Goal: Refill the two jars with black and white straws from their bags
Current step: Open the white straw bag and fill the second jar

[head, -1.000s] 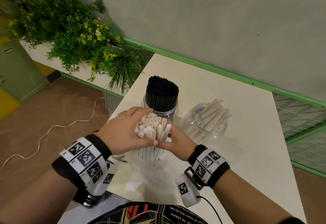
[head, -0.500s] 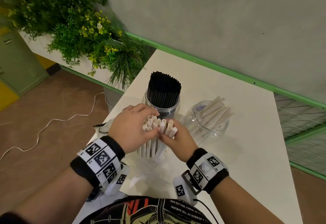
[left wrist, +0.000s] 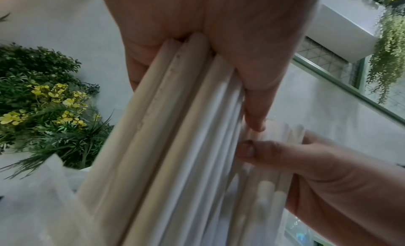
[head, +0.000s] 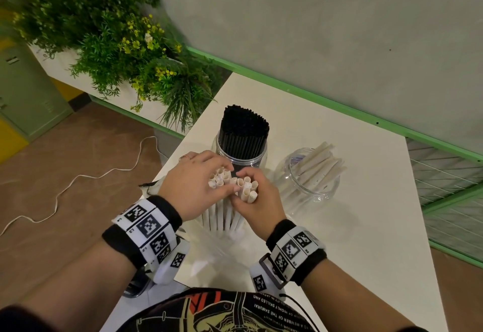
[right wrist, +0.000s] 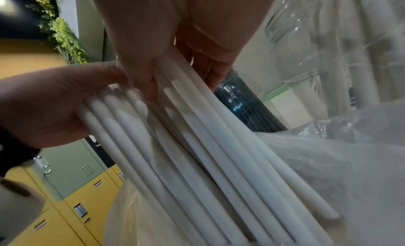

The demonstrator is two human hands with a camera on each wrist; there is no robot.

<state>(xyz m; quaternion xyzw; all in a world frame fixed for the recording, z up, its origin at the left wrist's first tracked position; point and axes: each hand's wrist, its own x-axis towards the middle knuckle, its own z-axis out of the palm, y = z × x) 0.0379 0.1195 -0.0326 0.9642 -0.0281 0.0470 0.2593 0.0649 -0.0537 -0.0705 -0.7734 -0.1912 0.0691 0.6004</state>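
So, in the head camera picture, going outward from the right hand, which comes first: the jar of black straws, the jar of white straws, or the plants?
From the right hand:
1. Jar of black straws, just beyond the fingers, by the table's left edge.
2. Jar of white straws, off to the right; nearly as close, a narrow call.
3. Plants, clearly farthest, past the table at upper left.

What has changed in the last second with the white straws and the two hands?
The one bundle of white straws has been parted: the left hand grips one share, the right hand the other. Their lower ends remain in the clear bag. Both jars stayed in place.
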